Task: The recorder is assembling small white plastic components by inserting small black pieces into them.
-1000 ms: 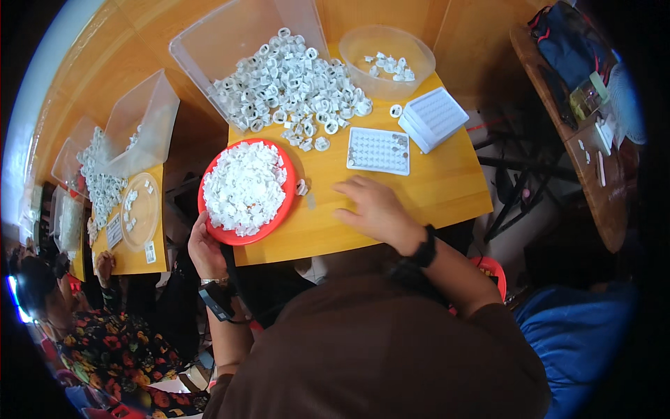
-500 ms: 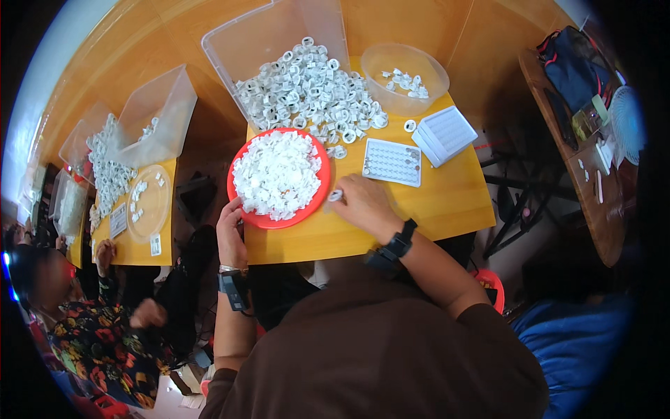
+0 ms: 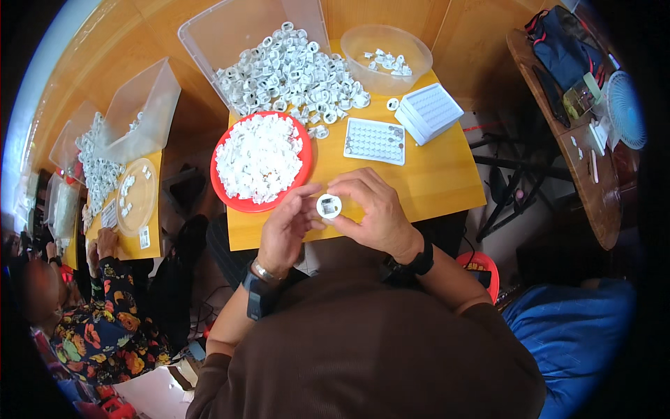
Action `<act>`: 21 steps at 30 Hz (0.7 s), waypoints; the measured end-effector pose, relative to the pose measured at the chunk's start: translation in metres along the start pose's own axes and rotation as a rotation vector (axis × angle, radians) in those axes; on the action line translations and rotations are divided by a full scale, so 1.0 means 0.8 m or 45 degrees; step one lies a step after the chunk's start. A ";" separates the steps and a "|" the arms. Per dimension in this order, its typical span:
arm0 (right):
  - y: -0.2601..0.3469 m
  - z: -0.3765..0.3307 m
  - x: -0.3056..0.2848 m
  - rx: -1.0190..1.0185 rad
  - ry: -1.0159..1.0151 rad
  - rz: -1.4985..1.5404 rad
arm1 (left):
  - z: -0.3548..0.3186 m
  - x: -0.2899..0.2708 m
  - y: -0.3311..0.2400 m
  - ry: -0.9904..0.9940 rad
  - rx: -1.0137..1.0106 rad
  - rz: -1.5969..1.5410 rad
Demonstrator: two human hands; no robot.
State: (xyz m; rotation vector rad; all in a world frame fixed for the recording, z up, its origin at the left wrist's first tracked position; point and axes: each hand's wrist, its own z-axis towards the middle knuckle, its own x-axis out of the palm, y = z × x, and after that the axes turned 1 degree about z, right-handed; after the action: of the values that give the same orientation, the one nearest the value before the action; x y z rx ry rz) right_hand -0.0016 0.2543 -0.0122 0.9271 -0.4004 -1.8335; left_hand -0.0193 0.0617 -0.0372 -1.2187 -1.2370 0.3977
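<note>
Over the table's near edge, my right hand (image 3: 373, 215) pinches a round white plastic part (image 3: 329, 206) between thumb and fingers. A dark rectangular recess shows on the face of that part. My left hand (image 3: 285, 227) is just left of it, fingers loosely curved and apart; whether its fingertips touch the part is hard to see. Beyond my left hand, a red plate (image 3: 304, 164) is heaped with small white plastic pieces (image 3: 258, 157). A white tray (image 3: 375, 159) with rows of pockets lies past my right hand, a few grey discs in its right end.
Behind the plate, many round white parts (image 3: 293, 70) spill from a tipped clear bin (image 3: 202, 42). A clear bowl (image 3: 387, 80) holds some white pieces. Stacked white trays (image 3: 429, 115) stand at right beside one loose round part (image 3: 393, 104). Leftward, another person (image 3: 105, 314) sits at a neighbouring table.
My right hand has come toward me with the round part, turning its face into view. My left hand has left the plate's rim and moved right, beside the part. The view has shifted slightly.
</note>
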 end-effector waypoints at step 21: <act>0.022 -0.033 -0.023 0.050 0.050 -0.070 | -0.017 0.039 0.026 0.107 0.054 -0.185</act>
State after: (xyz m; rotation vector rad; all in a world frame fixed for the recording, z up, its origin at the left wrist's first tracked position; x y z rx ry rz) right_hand 0.0330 0.2661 -0.0108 1.0084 -0.3914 -1.8596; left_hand 0.0112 0.0874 -0.0380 -1.0912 -1.2296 0.2621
